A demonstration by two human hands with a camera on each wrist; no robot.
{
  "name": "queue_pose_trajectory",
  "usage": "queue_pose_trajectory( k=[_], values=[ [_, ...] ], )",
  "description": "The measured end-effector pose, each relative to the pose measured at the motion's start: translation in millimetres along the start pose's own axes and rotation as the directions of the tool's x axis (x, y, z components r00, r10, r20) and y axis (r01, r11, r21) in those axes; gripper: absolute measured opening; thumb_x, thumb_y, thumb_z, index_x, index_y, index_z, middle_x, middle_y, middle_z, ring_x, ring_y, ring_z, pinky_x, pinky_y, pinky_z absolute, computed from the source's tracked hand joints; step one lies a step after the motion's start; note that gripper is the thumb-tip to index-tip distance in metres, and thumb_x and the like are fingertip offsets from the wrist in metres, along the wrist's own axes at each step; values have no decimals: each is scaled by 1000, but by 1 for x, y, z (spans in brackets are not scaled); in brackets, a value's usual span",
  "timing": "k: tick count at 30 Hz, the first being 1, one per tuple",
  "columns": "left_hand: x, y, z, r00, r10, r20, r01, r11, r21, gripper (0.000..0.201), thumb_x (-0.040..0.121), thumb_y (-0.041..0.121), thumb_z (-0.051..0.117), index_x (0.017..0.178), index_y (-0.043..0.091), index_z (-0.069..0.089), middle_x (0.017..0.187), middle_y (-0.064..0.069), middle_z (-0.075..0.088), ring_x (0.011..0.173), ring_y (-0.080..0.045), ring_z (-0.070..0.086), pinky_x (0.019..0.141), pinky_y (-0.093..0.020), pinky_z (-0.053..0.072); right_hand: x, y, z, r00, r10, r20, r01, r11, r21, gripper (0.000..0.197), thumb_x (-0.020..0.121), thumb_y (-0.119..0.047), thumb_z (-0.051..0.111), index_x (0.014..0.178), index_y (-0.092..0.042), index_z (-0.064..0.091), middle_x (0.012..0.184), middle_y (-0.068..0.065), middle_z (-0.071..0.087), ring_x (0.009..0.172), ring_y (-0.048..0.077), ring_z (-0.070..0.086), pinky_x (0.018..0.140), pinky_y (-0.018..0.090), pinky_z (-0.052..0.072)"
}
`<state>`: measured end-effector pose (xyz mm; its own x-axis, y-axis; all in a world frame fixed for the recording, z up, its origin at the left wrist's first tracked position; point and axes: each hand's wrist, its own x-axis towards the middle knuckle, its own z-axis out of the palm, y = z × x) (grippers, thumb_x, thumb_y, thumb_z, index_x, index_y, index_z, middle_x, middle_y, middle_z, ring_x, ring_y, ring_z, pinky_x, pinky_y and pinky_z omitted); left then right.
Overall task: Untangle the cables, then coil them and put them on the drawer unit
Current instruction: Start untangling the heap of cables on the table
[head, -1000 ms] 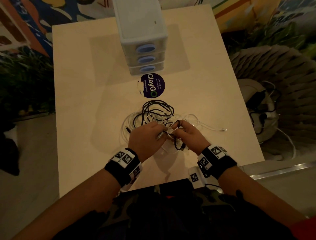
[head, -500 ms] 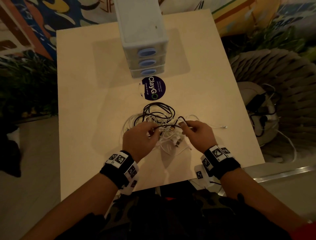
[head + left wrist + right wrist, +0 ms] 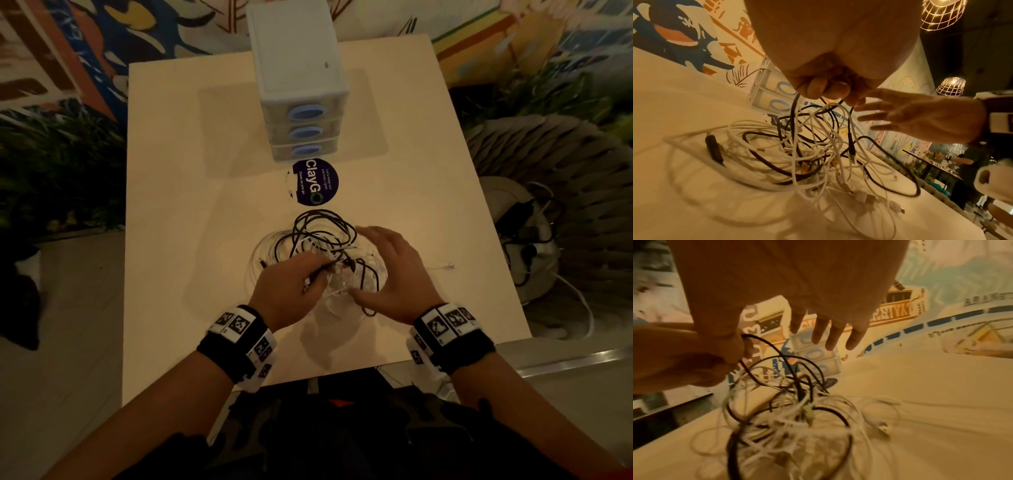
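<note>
Head view: round purple sticker [image 3: 315,182] reading "ClayGo" sits mid-frame on the tabletop [image 3: 191,205], right below the drawer unit [image 3: 297,68], whose blue handles face the camera. The tangled cables [image 3: 322,250] lie just below it, no clear long axis. Left wrist view: left hand [image 3: 830,65] has its grip pinching black and white strands. Right wrist view: right hand [image 3: 797,288] hovers over the pile, fingers spread, grip released; mural lettering behind is blurry.

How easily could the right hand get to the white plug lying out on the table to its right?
Probably easily: the right hand is open and holds nothing, and the white plug lies apart from the tangle on bare table.
</note>
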<state>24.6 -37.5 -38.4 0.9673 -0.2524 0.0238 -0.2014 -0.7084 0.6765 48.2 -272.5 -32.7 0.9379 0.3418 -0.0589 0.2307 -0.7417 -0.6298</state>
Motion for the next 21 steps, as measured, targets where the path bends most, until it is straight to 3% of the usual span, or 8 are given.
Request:
queue_pose_trajectory(
  k=[3,6,8,12,16,18,20,21],
  values=[
    [-3,2,0,998,62,34,-61,998,-31,28,98,31,52,119,26,69,106,10,71,84,-2,61,68,-13,43,10,-14,5,984,-160,73,168,979,-113,45,88,-55,61,127,-34,64,131,-6,60,126,17,52,107,43,39],
    [-1,4,-4,1000,-16,1,16,998,-61,22,101,32,56,123,31,63,88,17,64,68,9,54,59,-13,40,20,-21,6,972,-205,115,214,974,-68,35,99,-49,49,100,-23,72,94,-4,70,91,15,61,87,38,45],
    [-1,2,-8,994,-97,-40,93,992,-89,29,99,38,61,127,38,54,79,18,60,60,3,56,52,-11,36,22,-27,0,986,-143,86,137,988,65,29,105,-41,48,95,-22,68,83,-5,65,79,10,54,75,30,39],
    [-4,-20,-12,943,-271,-191,239,955,-175,35,96,23,61,125,36,47,82,11,58,54,-9,56,52,-27,44,17,-31,-4,998,-12,59,-3,968,251,32,107,-36,41,81,-53,49,70,-21,55,68,-2,50,62,19,35],
    [-3,-43,-2,931,-352,-91,343,934,-101,29,100,16,48,125,29,58,108,5,53,63,-14,52,65,-37,49,12,-24,1,997,69,37,-77,946,315,36,104,-55,40,78,-39,60,62,1,53,59,17,50,63,39,45],
    [-1,-49,1,958,-286,-24,283,955,-88,33,104,17,45,131,27,60,119,1,56,82,-16,56,76,-34,49,9,-19,0,992,112,53,-123,943,308,38,104,-52,44,87,-34,73,57,7,51,51,12,46,57,33,41],
    [4,-51,-1,972,-235,-15,231,966,-115,32,105,18,45,131,26,61,127,3,61,105,-11,58,89,-25,46,6,-15,-2,989,125,80,-143,948,285,31,104,-44,48,96,-33,75,53,-3,50,49,7,45,52,22,35],
    [8,-51,-2,973,-232,-12,229,965,-129,28,105,17,46,126,26,61,125,5,63,102,-3,58,87,-17,44,5,-13,-3,985,140,97,-162,941,295,29,105,-40,48,97,-32,75,53,-7,53,49,6,48,53,21,37]
  ],
)
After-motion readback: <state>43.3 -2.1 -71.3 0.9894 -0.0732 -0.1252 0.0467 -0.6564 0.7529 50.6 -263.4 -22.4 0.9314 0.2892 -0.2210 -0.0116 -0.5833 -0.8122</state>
